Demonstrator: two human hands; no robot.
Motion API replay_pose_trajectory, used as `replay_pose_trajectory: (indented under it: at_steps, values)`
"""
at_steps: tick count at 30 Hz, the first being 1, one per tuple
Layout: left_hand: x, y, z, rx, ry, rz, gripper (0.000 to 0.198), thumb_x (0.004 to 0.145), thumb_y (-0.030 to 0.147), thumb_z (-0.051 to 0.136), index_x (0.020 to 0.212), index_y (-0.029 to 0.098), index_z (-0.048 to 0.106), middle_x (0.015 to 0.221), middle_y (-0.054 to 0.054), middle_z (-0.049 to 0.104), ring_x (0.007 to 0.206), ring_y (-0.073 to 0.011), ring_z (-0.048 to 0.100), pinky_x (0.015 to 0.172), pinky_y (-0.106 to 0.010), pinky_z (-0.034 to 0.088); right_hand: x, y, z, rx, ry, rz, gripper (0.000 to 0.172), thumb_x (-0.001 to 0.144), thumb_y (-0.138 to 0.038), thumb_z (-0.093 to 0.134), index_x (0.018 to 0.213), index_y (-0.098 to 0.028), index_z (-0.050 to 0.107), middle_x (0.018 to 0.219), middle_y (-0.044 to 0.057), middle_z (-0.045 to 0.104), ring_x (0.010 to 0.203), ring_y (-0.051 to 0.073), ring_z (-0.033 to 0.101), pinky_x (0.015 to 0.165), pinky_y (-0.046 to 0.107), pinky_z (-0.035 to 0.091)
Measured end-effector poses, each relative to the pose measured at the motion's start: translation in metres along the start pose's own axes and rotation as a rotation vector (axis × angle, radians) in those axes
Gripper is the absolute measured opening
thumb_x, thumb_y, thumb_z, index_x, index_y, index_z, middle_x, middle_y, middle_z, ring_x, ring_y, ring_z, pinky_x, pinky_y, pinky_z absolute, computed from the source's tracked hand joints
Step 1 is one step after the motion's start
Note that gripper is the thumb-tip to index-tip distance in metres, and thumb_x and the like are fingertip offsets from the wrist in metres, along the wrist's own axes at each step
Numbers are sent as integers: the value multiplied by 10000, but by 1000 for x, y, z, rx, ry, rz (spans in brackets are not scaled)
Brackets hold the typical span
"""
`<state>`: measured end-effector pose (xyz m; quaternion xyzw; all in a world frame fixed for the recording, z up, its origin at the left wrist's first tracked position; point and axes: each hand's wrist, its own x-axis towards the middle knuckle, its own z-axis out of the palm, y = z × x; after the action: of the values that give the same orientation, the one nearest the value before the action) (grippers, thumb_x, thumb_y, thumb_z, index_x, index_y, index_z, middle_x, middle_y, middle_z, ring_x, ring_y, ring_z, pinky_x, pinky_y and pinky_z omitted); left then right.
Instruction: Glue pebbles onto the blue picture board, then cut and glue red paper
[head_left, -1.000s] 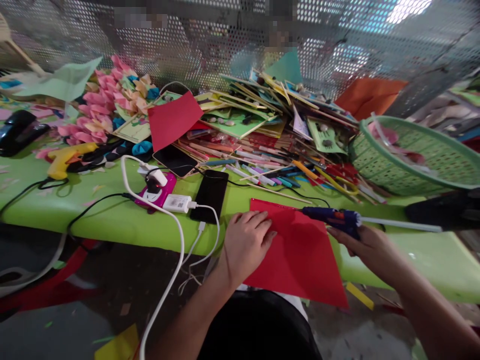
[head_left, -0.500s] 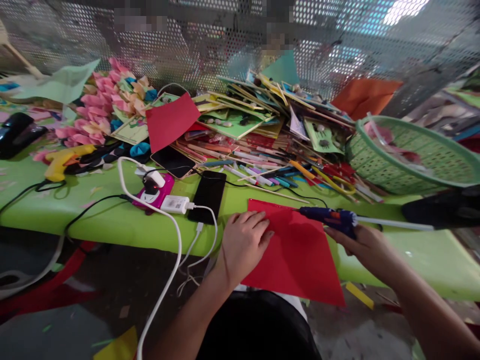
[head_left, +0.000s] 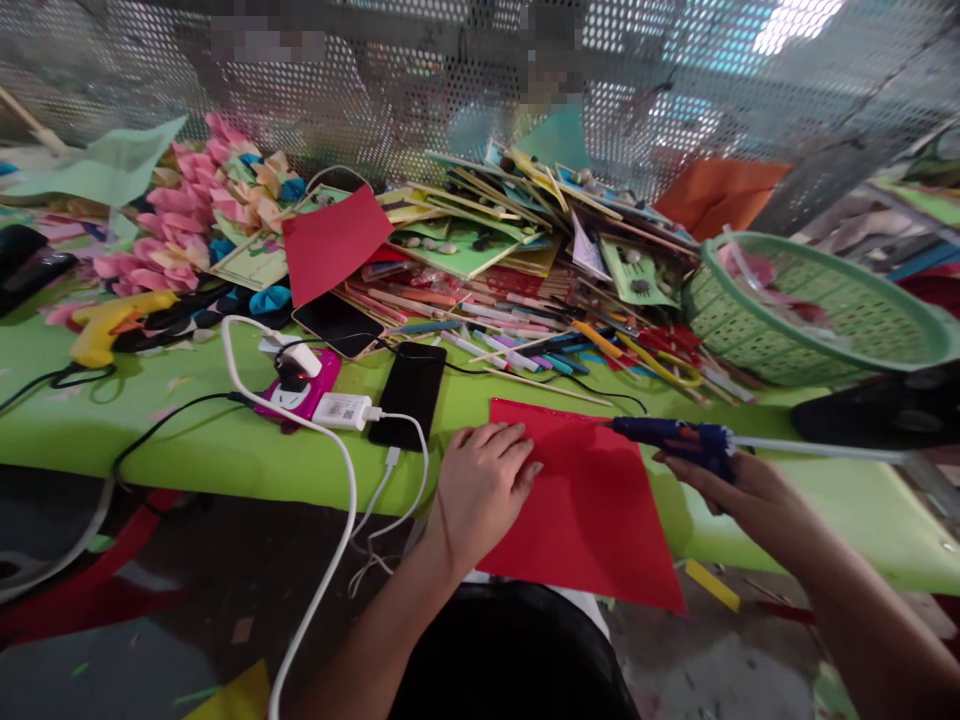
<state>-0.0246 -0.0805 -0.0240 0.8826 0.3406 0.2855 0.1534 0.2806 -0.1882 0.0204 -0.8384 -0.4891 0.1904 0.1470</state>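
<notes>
A sheet of red paper point(head_left: 592, 520) lies at the front edge of the green table, its lower part hanging past the edge. My left hand point(head_left: 487, 480) rests flat on the sheet's left side, fingers stretched out. In my right hand point(head_left: 739, 490) is a dark blue hot glue gun point(head_left: 675, 440), with a white glue stick point(head_left: 817, 448) sticking out of its back. The gun's nozzle points left, over the sheet near its top edge. A thin shiny line runs along that top edge, left of the nozzle.
A pink power strip point(head_left: 300, 390) with plugs and white cables, and a black phone point(head_left: 409, 395), sit to the left. Behind lie pens point(head_left: 517, 350) and a pile of decorated cards point(head_left: 465, 240). A green basket point(head_left: 810, 310) stands right; a yellow glue gun point(head_left: 112, 325) lies far left.
My right hand has moved the glue gun a little to the right along the sheet's top edge. My left hand stays on the paper. The view has shifted slightly.
</notes>
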Motion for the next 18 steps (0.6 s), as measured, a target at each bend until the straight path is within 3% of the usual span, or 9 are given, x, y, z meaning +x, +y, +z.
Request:
replay_pose_trajectory:
  at_steps: [11,18]
  values:
    - [1,1,-1,5,6,-1,206,1009,281,590,1157,227,722,1295,-27,740,1177,-233,667,957,-452,497,1,-25,3,-10,-37,44,582,743,-802,486,526,-262,488,453,9,468,457,169,444,491,319,319]
    - [0,0,0,0,16,0,211,1012,296,590,1163,227,719,1296,-25,740,1185,-231,665,959,-456,495,1,-13,-1,-77,-41,78,613,756,-832,464,529,-263,488,442,28,507,450,192,489,495,329,329]
